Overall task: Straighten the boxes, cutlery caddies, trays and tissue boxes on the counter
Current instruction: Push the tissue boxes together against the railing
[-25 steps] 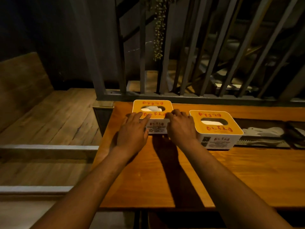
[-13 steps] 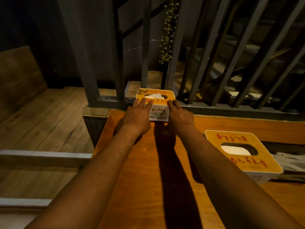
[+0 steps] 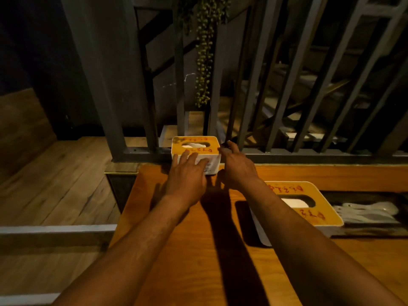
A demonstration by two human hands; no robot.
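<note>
A white tissue box with an orange lid [image 3: 195, 145] stands at the far edge of the wooden counter [image 3: 183, 250], against the metal railing. My left hand [image 3: 187, 175] lies flat on its front face, fingers spread. My right hand [image 3: 237, 166] is at the box's right side, fingers reaching along that side toward its back corner. A second tissue box with an orange lid [image 3: 293, 202] stands nearer on the right, partly hidden by my right forearm.
A dark tray of white spoons [image 3: 368, 214] lies right of the second box. A grey metal railing [image 3: 287, 154] with slanted bars runs along the counter's far edge. A hanging plant [image 3: 204, 51] dangles above. Wooden flooring lies left of the counter.
Both hands have pushed the far tissue box away from me until it sits against the railing. My right hand has slid around to the box's right side.
</note>
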